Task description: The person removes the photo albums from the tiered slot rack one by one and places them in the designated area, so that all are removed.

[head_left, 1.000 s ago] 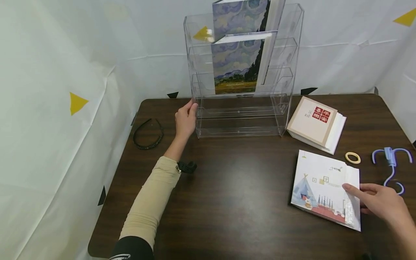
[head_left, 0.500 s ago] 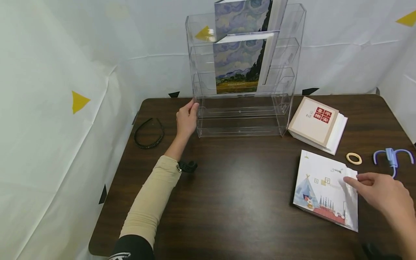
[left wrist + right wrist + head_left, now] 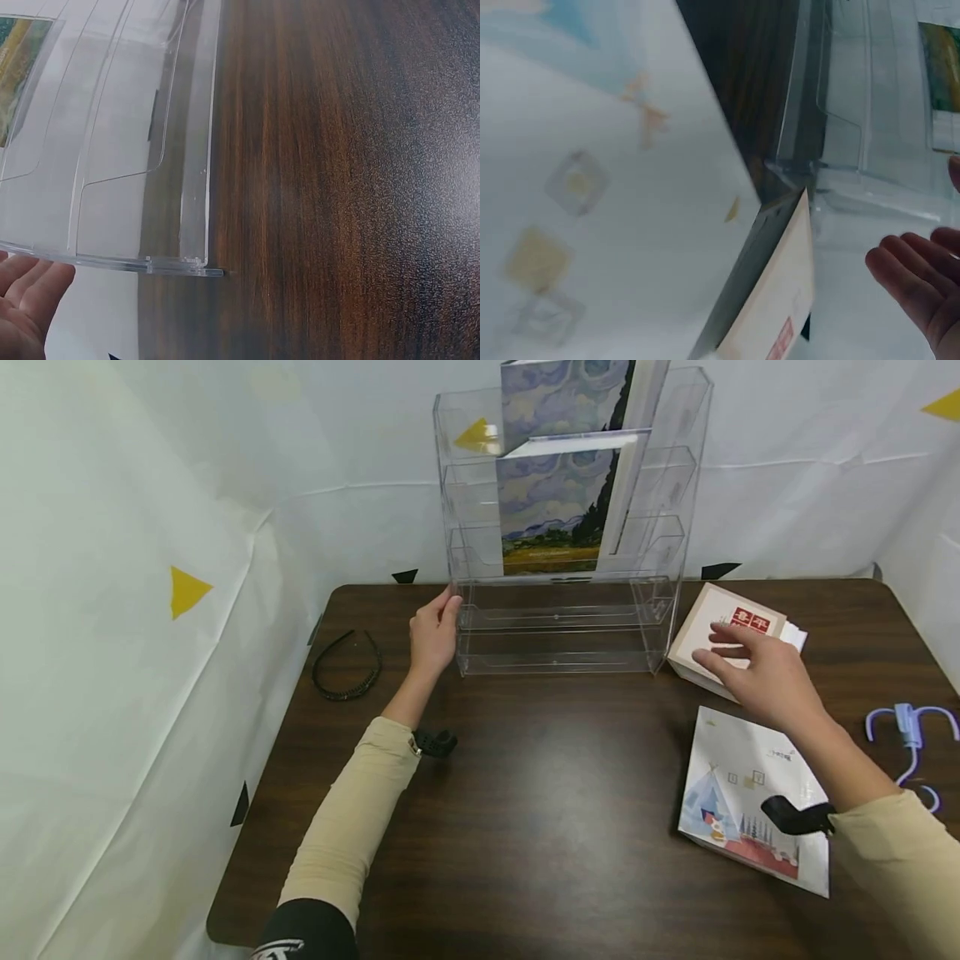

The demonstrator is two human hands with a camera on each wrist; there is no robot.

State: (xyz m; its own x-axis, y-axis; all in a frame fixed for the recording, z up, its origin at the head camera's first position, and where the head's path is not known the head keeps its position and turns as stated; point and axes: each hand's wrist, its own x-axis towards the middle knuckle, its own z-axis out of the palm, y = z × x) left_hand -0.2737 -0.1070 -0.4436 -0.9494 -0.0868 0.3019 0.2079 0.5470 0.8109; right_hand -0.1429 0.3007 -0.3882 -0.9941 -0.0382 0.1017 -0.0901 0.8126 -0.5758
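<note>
A clear acrylic rack with tiers stands at the back of the table, holding two albums with a painted landscape cover. My left hand touches the rack's left side panel; in the left wrist view its fingers lie along the panel's outer face. My right hand is in the air with thumb and fingers apart, holding nothing. It overlaps a thick beige album with red characters in the head view. Nearer lies a white album with a tent drawing, partly covered by my right forearm and wristband.
A black headband lies at the table's left. At the right edge is a light-blue hook-like hanger. Dark wood tabletop stretches in front of the rack, and white sheeting hangs close behind it.
My right hand has let go of the white album's right edge and moved up and left, over the beige album. It now hides the small yellow ring. The left hand stays at the rack.
</note>
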